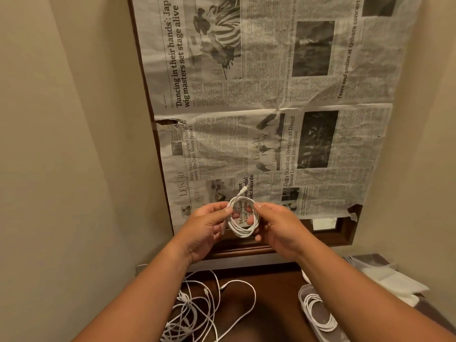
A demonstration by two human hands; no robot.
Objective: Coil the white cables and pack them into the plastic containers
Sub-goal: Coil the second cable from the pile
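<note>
While coil (pixel 243 232) is held, tangled cables (pixel 183 298) sprawl below.

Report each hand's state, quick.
Left hand: closed, pinching the left side of the coil.
Right hand: closed, holding the coil's right side.

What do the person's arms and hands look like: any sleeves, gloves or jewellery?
The left hand and right hand wear no gloves; no ring, watch or bracelet shows. The left arm and right arm are bare to the frame's edge, with no sleeve in view.
</note>
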